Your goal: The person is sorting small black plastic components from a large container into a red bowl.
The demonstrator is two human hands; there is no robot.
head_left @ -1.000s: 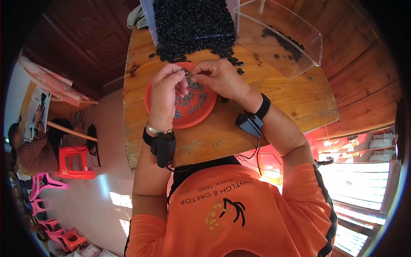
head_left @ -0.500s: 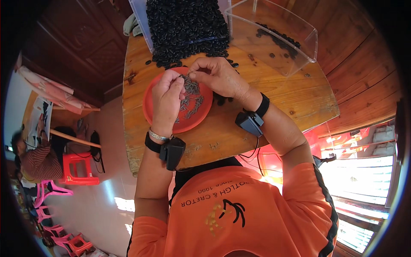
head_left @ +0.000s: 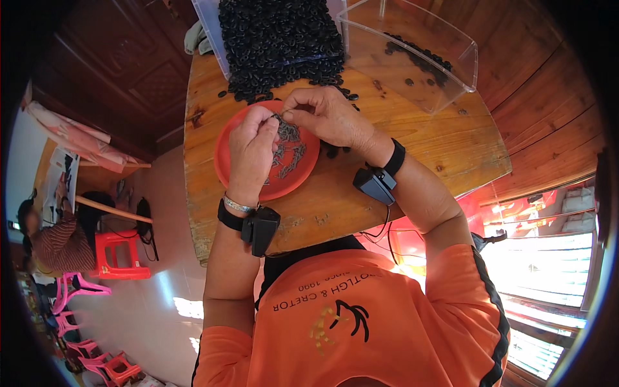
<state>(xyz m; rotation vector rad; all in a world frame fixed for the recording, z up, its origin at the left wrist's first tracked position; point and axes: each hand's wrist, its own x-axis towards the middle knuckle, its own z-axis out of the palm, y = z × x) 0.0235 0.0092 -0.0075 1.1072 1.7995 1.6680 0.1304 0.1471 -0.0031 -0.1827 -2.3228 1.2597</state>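
Two bare hands up close, both over one plate (head_left: 284, 188). The left hand (head_left: 253, 147) is curled mostly closed, thumb against the fingers; the right hand (head_left: 330, 117) has thumb and index pinched nearly together. Can't tell what's pinched, if anything, too tiny at the fingertips.

The little grey metal pins (head_left: 294, 159) lie loose on the orange-red plate, right under those fingers. Way too many to count. I'd guess they're light, stiff, hard to break and a bit slick, so best taken mid-shank, one at a time, with fingertips.

Further across the wooden worktop (head_left: 400, 158) there's one see-through tub (head_left: 210, 35) with a heap of black pieces (head_left: 280, 42), also uncountable, spilling out front. Off to the right, one clear bin (head_left: 475, 71). Way back left, one co-worker in a striped top (head_left: 66, 246).
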